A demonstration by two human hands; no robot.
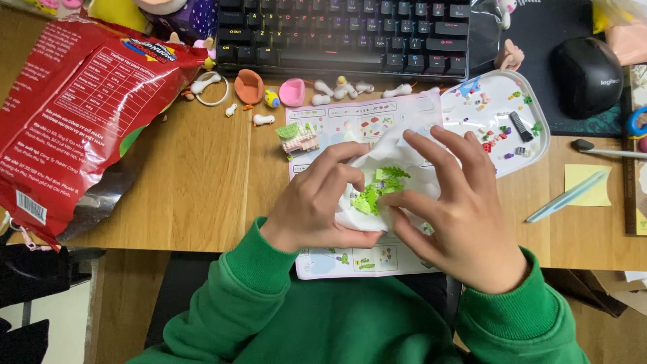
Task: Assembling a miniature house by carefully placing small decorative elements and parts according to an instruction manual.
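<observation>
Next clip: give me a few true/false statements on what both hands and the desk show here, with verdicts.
1. Both hands, left hand and right hand, hold a small clear bag of green pieces. True.
2. The bag is over the keyboard. False: it is over the instruction sheet.
3. A white tray of tiny parts lies right of the sheet. True.
4. The red snack bag lies beside the mouse. False: it lies at the desk's far left.

Wooden desk (pixel 202 182) bears keyboard (pixel 344 34), red bag (pixel 74 114), instruction sheet (pixel 367 121)
</observation>
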